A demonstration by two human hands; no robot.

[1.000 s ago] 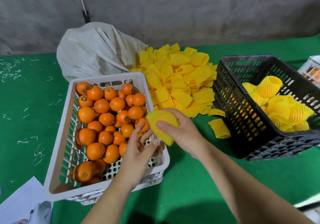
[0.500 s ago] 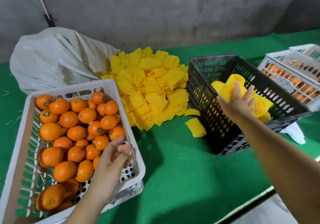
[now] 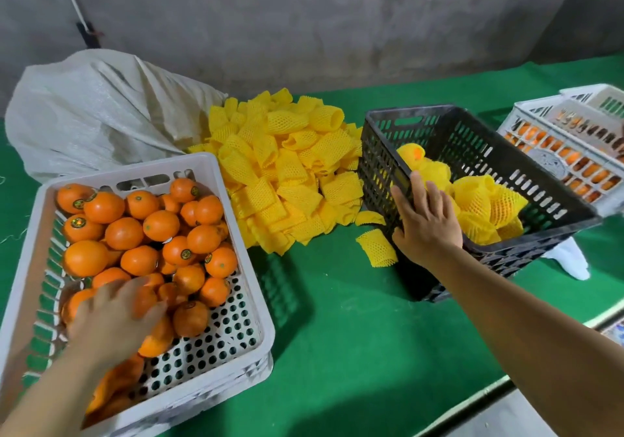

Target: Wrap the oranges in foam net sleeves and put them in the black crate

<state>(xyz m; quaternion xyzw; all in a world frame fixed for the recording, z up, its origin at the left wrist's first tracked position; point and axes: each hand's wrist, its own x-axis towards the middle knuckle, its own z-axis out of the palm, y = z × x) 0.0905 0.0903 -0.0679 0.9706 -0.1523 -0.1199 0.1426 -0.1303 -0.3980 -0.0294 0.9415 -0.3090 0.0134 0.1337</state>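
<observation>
Lower left, my left hand (image 3: 111, 322) blurred over loose oranges (image 3: 148, 230) in the white crate (image 3: 236, 352), grip unclear, centre right, my right hand (image 3: 427, 224) spread flat, fingers straight on the black crate (image 3: 547, 197) rim

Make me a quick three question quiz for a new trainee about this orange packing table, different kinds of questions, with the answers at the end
1. True or false: the black crate already holds wrapped oranges.
2. Multiple choice: where is the left hand? A) on the sleeve pile B) over the bare oranges in the white crate C) on the grey sack
3. Fill in: the loose foam net sleeves lie heaped on the green table between the white crate and the ____ crate.

Key
1. True.
2. B; it is blurred, so its grip cannot be told.
3. Black; the right hand rests at its near rim with fingers straight.
</observation>
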